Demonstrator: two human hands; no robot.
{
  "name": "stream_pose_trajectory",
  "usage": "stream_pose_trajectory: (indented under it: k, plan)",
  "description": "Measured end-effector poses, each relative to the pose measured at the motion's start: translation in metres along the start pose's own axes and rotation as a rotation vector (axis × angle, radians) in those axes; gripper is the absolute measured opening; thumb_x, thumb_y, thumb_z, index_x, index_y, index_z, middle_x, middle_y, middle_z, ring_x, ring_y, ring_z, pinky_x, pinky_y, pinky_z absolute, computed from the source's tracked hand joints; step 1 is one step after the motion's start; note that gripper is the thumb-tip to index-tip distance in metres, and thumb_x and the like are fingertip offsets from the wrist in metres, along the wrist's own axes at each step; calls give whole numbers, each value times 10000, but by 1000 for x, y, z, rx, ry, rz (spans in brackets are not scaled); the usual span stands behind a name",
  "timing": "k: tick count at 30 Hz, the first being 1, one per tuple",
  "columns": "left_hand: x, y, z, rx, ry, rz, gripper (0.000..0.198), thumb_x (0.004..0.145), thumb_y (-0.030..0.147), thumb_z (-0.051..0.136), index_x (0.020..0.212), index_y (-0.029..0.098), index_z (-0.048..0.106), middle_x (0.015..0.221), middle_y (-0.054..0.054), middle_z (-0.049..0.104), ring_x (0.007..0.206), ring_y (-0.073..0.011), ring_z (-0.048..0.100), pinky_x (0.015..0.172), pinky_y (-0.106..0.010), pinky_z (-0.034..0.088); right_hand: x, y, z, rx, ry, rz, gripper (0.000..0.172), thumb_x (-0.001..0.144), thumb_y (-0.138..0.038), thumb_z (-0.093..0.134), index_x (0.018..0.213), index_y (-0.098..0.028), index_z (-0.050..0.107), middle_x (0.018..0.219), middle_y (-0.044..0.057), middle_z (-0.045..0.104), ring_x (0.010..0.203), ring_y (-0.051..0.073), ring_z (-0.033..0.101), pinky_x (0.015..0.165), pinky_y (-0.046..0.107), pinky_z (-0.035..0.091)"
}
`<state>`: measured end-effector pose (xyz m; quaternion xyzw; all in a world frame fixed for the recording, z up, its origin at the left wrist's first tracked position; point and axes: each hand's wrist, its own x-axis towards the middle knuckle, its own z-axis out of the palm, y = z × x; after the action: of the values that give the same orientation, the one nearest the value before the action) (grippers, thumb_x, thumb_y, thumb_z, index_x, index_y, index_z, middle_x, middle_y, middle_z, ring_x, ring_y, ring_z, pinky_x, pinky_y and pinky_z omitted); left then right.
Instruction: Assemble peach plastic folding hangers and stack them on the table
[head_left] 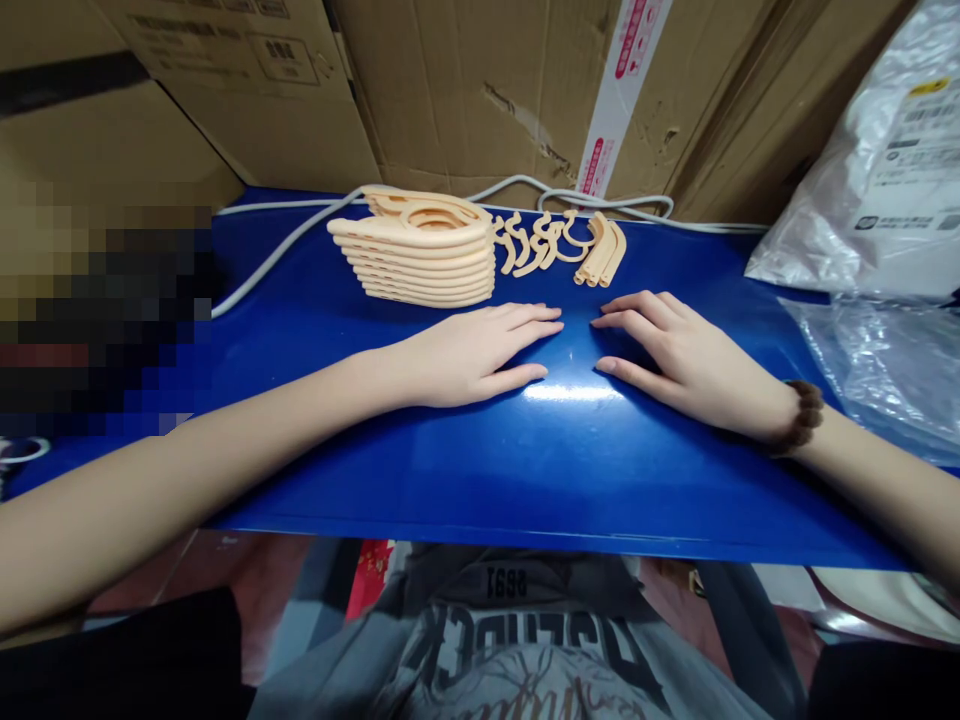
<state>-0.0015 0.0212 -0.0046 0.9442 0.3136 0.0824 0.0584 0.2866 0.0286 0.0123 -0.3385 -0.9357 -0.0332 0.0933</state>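
Observation:
My left hand (487,352) lies palm down on the blue tabletop (480,470), fingers stretched out and holding nothing. Just beyond it is a stack of cream plastic hanger parts (420,255), layered flat on one another. My right hand (667,350), with a brown hair tie (802,418) at the wrist, rests on the table facing the left one, its fingers slightly bent and apart. Behind the gap between my hands lie several small cream hooks (536,240). To their right sit a few short curved cream pieces (602,252), side by side.
Cardboard boxes (480,90) stand along the back edge. A white cable (285,260) runs behind the parts. At the right are a plastic-wrapped parcel (862,190) and a clear plastic bag (885,370). The table's front edge (480,540) is close to my body.

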Motion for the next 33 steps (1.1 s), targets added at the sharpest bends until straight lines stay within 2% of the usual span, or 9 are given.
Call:
stream_pose_trajectory:
  k: [8, 16, 23, 27, 30, 33]
  plan:
    - [0, 1, -4, 38, -20, -20, 614, 1107, 480, 379, 1595, 111, 431, 1679, -136, 402, 1545, -264, 408, 1292, -402, 315, 1, -1, -1, 3, -14, 5, 552, 1051, -563, 436, 1339, -134, 631, 1342, 199, 625, 1208, 361, 602, 1078, 558, 488]
    - [0, 1, -3, 38, -17, -22, 614, 1109, 484, 351, 1600, 122, 422, 1685, -129, 393, 1552, -262, 397, 1295, -410, 310, 2, -3, -1, 11, -24, 26, 532, 1051, -572, 422, 1396, -205, 591, 1309, 176, 633, 1187, 363, 604, 1059, 563, 484]
    - [0, 2, -3, 51, -29, -35, 622, 1109, 482, 370, 1613, 120, 408, 1691, -127, 382, 1554, -281, 392, 1301, -420, 295, 9, -10, -5, -111, -67, 67, 616, 1065, -600, 336, 1470, -169, 508, 1356, 200, 619, 1161, 375, 614, 975, 534, 462]
    - [0, 2, -3, 52, -37, -33, 624, 1111, 485, 362, 1616, 119, 401, 1689, -130, 383, 1556, -278, 388, 1300, -424, 295, 26, -14, -10, -183, -70, 54, 591, 1056, -583, 358, 1415, -167, 576, 1353, 217, 613, 1177, 399, 591, 967, 550, 439]
    - [1, 1, -3, 58, -25, -21, 625, 1112, 480, 354, 1608, 104, 410, 1676, -150, 402, 1542, -283, 407, 1295, -423, 304, 47, -13, -10, -213, -56, 40, 581, 1047, -546, 395, 1352, -112, 632, 1358, 243, 610, 1246, 436, 553, 1008, 595, 414]
    - [1, 1, -2, 69, -16, -23, 621, 1110, 481, 358, 1598, 102, 428, 1651, -176, 431, 1509, -303, 449, 1270, -436, 346, 69, -9, -5, -226, -32, -9, 539, 1054, -474, 390, 1362, -107, 637, 1401, 230, 617, 1302, 438, 532, 1052, 628, 398]
